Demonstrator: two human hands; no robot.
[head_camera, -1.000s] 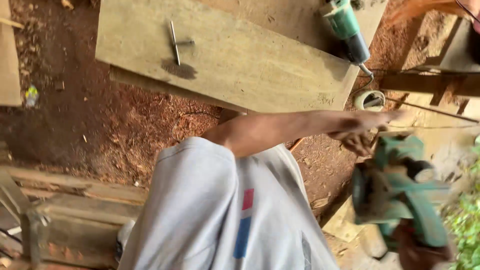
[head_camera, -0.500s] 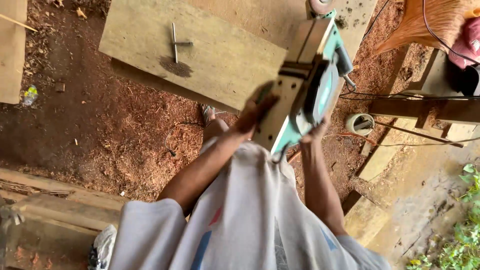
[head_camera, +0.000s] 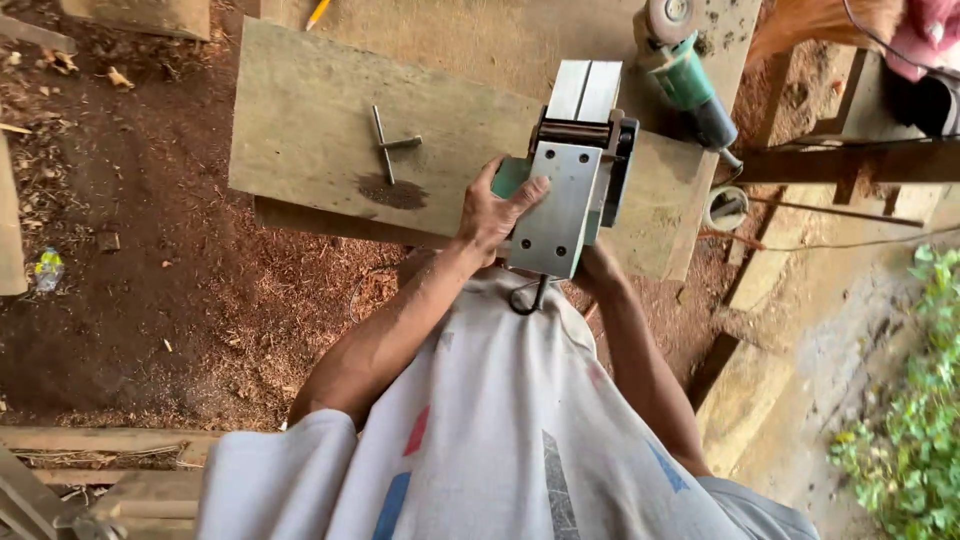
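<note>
Over a sawdust-strewn workbench (head_camera: 300, 130), left hand (head_camera: 495, 210) clamped on an upturned electric planer (head_camera: 570, 170), right hand hidden, grip unclear; a slip could expose fingers to the blade.

Soft, even daylight, brightest toward the right edge, casts only faint shadows; the view is sharp, without glare, slightly stretched at the corners.

A wide wooden plank (head_camera: 320, 130) served as the bench. On it lay a metal T-wrench (head_camera: 388, 145); right of the wrench, a green grinder (head_camera: 690, 75).
</note>
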